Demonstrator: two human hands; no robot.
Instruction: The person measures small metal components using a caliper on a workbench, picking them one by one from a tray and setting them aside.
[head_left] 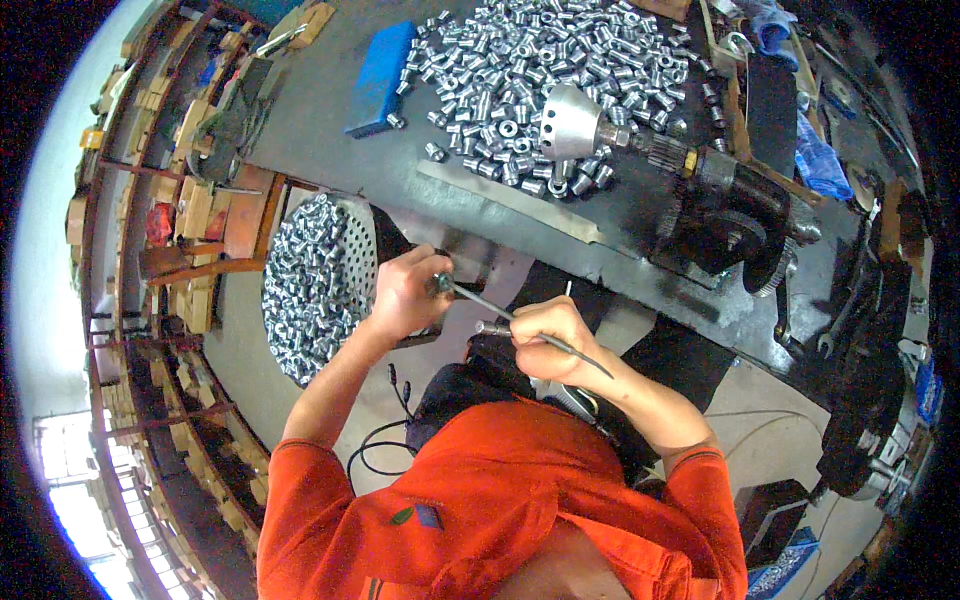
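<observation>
From my remote seat I pick up, at the far left, a long rack (pixel 118 240) loaded with wooden pieces. Next to the right, small shiny metal fittings (pixel 308 290) are heaped in a container with a perforated wall (pixel 359 245), near the left forearm. Below it, a black cable (pixel 362 456) curls beside the person's orange-red shirt (pixel 470 480). Above, a blue block (pixel 383 78) lies on the dark workbench (pixel 350 165), at the edge of a wide pile of similar fittings (pixel 560 50).

In the middle I see the left hand (pixel 408 290) in a fist, fingers curled around one end of a thin rod (pixel 477 302); a small piece shows at that grip, too covered for me to tell its shape. The rod slants down to the right, off the bench and in front of the body. A short metal cylinder (pixel 492 328) juts from the left side of the right hand (pixel 552 335). Those fingers are folded closed on the rod, whose far end passes over the wrist; I cannot tell how they hold the cylinder.

Farther right, a flared, holed metal cone (pixel 570 122) sits on a black machine (pixel 735 195). Beyond it are a blue cloth (pixel 820 160) and, lower down, a wrench (pixel 826 338).
</observation>
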